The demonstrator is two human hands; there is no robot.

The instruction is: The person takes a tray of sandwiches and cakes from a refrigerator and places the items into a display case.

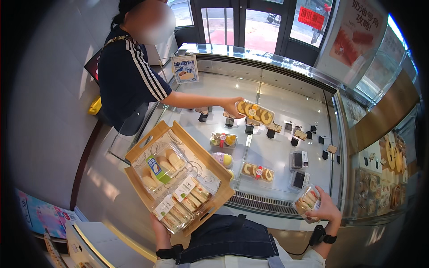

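My left hand (161, 228) is under the near edge of a wooden tray (219, 197) and supports it, its fingers mostly hidden. In the tray lie a clear box of cream-filled rolls (164, 166) with a green and blue label and clear packs of sandwiches (193, 197). My right hand (324, 207) grips another clear sandwich pack (306, 203) at the near edge of the glass display case (254, 214). Inside the case sit a boxed cake roll (257, 172), a box of fruit pastries (223, 139) and dark boxed cakes (298, 160).
Across the case at the left, another person (130, 80) holds a boxed cake roll (255, 112) over it. Small price tags (300, 134) on black clips stand inside. A paper sign (185, 69) hangs at the far left corner; a bread shelf (382, 187) is at the right.
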